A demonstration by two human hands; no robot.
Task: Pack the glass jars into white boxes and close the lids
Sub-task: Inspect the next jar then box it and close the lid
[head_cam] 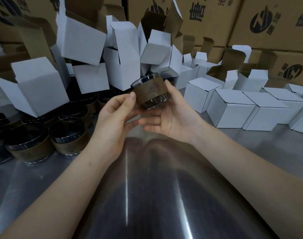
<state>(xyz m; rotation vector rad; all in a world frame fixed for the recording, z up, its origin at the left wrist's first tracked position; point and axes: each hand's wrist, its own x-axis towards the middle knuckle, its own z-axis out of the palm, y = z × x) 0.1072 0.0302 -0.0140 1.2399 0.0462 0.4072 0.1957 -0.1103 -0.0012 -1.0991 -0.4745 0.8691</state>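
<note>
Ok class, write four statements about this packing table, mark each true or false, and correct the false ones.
1. The left hand and right hand both hold one jar above the table. True.
2. That jar sits inside a white box. False: it is in no box.
3. More jars stand on the table at the person's left. True.
4. The row of boxes on the right stands with lids open. False: their lids are shut.

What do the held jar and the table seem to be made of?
The jar: apparently clear glass, see-through at rim and base, with a matte brown band, maybe paper or cork, around it. The table: likely polished steel; it is grey and mirrors light streaks.
</note>
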